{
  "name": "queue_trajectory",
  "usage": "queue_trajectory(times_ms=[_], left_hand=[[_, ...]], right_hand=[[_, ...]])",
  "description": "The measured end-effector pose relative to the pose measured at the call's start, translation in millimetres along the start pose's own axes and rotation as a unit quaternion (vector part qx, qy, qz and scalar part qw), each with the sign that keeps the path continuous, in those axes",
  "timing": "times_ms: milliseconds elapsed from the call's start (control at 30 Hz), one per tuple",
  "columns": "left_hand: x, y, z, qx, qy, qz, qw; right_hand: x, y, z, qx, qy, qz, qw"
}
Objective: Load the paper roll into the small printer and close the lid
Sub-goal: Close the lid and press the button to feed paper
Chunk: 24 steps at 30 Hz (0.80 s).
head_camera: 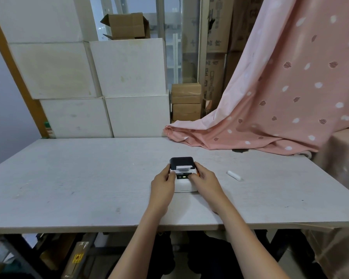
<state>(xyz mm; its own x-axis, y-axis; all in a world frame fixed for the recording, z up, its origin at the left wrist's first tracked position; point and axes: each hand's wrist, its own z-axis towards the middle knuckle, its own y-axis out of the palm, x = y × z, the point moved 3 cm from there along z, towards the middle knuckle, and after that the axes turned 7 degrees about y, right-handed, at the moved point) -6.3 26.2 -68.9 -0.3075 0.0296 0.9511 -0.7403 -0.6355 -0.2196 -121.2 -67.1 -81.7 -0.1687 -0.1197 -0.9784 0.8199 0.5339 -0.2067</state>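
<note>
A small white printer with a dark lid stands in the middle of the grey table. The lid looks down, and a strip of white paper shows at its front slot. A green light glows on the front panel. My left hand grips the printer's left side, thumb on the top. My right hand grips its right side, thumb on the panel. The roll itself is hidden inside.
A small white cylinder lies on the table to the right of the printer. Pink patterned cloth drapes over the table's far right corner. White blocks and cardboard boxes are stacked behind the table.
</note>
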Motion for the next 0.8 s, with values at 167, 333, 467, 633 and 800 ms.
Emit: queue_trajectory(times_ms=[167,333,467,633,800], left_hand=[[0.2,-0.7,-0.6,0.004,-0.008,-0.01,1.0],[2.6,-0.7,-1.7,0.003,-0.003,-0.01,1.0],[2.3,-0.4,-1.0,0.002,0.003,-0.011,1.0],[0.9,-0.7,-0.3,0.001,-0.003,-0.011,1.0],[-2.0,-0.3,0.9,0.001,-0.004,-0.011,1.0]], right_hand=[[3.1,0.6,2.8,-0.001,-0.006,-0.002,1.0],[5.9,0.5,5.8,-0.002,-0.007,-0.003,1.0],[7.4,0.5,7.4,-0.003,-0.008,0.0,1.0],[9.2,0.4,8.1,-0.005,-0.007,-0.004,1.0],[10.0,0.5,8.7,-0.012,-0.004,-0.001,1.0]])
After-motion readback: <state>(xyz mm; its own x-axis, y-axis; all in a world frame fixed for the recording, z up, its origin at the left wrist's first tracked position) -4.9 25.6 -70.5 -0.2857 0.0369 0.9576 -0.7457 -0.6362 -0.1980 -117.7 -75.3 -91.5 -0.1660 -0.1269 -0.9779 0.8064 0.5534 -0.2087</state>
